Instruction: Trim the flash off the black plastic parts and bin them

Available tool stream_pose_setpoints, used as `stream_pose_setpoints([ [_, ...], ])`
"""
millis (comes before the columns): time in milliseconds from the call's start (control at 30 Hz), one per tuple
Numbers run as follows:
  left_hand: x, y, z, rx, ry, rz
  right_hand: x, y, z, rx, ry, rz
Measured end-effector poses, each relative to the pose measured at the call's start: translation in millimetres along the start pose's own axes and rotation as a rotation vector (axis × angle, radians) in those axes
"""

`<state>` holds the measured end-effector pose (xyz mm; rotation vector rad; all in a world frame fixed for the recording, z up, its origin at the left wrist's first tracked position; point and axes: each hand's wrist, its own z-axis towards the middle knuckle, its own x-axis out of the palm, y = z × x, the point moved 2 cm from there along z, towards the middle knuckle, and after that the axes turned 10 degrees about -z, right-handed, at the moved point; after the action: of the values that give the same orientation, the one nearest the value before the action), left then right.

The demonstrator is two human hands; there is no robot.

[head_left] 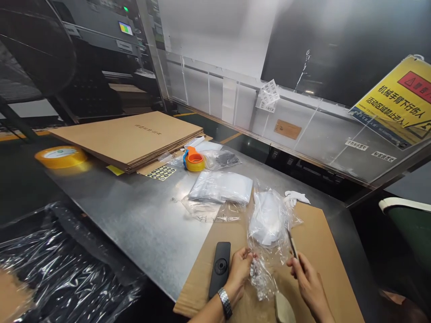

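Note:
My left hand [237,273], with a metal-banded watch on its wrist, pinches the crumpled open end of a clear plastic bag [262,280]. Higher up, that bag appears to continue around stacked white pieces [267,217]. My right hand [305,276] grips a slim dark knife-like tool [292,243], its tip pointing away beside the bag's right edge. Left of my left hand lies a black oblong device [220,269] with a round dial. Between my wrists sits a beige rounded object [283,308], partly cut off. Everything here rests on a brown cardboard sheet [316,233].
A second clear bag of white pieces [220,187] lies on the metal table [148,220]. Behind it are an orange tape dispenser [194,159], a sticker sheet [160,173], stacked cardboard [131,137] and a yellow tape roll [60,157]. A white glove [296,197] lies far right.

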<state>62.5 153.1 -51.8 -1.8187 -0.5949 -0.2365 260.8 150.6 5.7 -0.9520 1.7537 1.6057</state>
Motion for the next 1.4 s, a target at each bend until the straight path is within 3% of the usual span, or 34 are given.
stream_pose_setpoints([
  [167, 11.5, -14.5, 8.0, 0.041, 0.025, 0.086, 2.1, -59.8, -9.8, 0.283, -0.282, -0.242],
  [300, 16.1, -27.2, 15.0, 0.090, 0.038, 0.241, 5.2, -68.3, -12.8, 0.325, -0.370, -0.342],
  [400, 11.7, -37.3, 19.1, 0.125, 0.065, 0.388, 3.6, -58.9, -13.8, 0.334, -0.430, -0.332],
  [500, 7.8, -44.3, 23.4, 0.134, 0.129, 0.530, 9.5, -34.5, -15.7, 0.285, -0.438, -0.226],
  [667, 10.9, -42.7, 26.9, 0.088, 0.217, 0.717, 57.5, 35.2, -9.7, 0.082, -0.206, 0.080],
  [767, 7.4, -47.7, 22.4, 0.084, 0.241, 0.837, 82.2, 62.2, 2.2, 0.053, -0.181, 0.145],
  [900, -0.5, -75.9, 16.8, 0.183, 0.243, 1.007, 91.1, 68.3, 11.6, 0.054, -0.150, 0.111],
  [1000, 10.9, -96.8, 23.4, 0.325, 0.256, 1.121, 90.3, 69.1, 9.4, 0.055, -0.107, 0.080],
  [1200, 55.4, -100.5, 56.6, 0.365, 0.378, 1.246, 91.8, 74.3, 7.3, 0.068, -0.060, 0.124],
  [1400, 52.6, -117.7, 63.6, 0.418, 0.311, 1.123, 108.9, 73.1, 26.8, 0.157, -0.070, 0.450],
])
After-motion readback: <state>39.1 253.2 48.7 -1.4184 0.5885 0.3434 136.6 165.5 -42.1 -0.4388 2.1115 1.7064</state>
